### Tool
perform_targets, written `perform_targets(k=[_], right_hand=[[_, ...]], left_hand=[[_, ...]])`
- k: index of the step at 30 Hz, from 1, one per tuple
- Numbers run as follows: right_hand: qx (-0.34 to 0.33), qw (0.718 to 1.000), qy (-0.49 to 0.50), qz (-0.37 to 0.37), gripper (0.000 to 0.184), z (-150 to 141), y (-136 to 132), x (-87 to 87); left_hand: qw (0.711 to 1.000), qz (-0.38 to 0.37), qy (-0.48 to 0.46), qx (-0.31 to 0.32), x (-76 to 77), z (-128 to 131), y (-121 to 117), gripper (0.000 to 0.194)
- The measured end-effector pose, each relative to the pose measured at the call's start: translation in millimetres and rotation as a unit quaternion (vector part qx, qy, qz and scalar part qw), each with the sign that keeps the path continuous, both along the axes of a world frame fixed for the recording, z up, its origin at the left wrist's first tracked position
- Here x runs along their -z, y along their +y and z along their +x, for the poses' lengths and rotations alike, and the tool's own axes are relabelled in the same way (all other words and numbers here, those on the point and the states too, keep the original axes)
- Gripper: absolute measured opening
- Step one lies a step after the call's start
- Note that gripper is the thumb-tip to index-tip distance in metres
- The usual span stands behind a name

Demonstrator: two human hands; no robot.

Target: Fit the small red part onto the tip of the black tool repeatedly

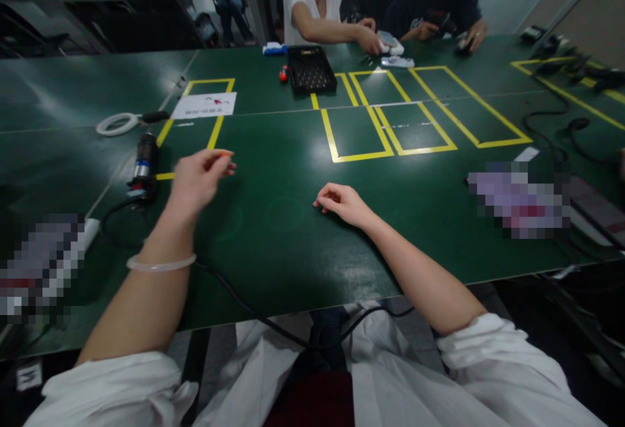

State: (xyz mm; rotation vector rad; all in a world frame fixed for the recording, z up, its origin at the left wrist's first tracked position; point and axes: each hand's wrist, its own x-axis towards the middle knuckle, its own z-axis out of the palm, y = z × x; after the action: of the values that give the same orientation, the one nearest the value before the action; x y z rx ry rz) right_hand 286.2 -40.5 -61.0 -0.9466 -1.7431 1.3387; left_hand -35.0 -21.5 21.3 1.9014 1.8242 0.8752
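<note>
My left hand (198,179) is raised over the green table (273,245), left of the middle. Its thumb and fingers pinch a small orange piece (224,153), mostly hidden by the fingertips. To its left lies a black electric screwdriver (145,160) with a silver and blue band. My right hand (344,202) is low over the middle of the table, its fingers curled and the fingertips together. Whatever may be between those tips is too small to make out. Beyond the left hand lies a white sheet (195,107) with a small red and dark mark.
Further back stand a black tray (315,82) with small parts and a red object (284,73). Yellow tape (364,155) outlines rectangles. A white coil (117,123) lies left; a black cable (254,313) crosses the near edge. Opposite, a co-worker's hand (370,40) touches a white device (390,43).
</note>
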Motion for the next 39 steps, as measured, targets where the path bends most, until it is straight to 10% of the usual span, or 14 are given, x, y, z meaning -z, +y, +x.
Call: perform_targets(k=[4, 8, 28, 39], right_hand=[[-0.005, 0.999, 0.037, -0.021, 0.018, 0, 0, -1.9], [-0.024, 0.994, 0.089, -0.06, 0.028, -3, -2, -4.9], [-0.043, 0.988, 0.127, -0.081, 0.035, -5, -2, -3.9], [-0.017, 0.994, 0.086, -0.069, 0.036, -6, -4, -7.0]], left_hand=[[0.958, -0.131, -0.176, 0.185, 11.3, 74, -17, 0.046], [0.935, -0.142, -0.251, 0.209, 30.9, 105, -30, 0.04], [0.905, -0.169, -0.314, 0.231, 51.0, 113, -39, 0.035], [0.936, -0.115, -0.232, 0.238, 45.7, 113, -44, 0.031]])
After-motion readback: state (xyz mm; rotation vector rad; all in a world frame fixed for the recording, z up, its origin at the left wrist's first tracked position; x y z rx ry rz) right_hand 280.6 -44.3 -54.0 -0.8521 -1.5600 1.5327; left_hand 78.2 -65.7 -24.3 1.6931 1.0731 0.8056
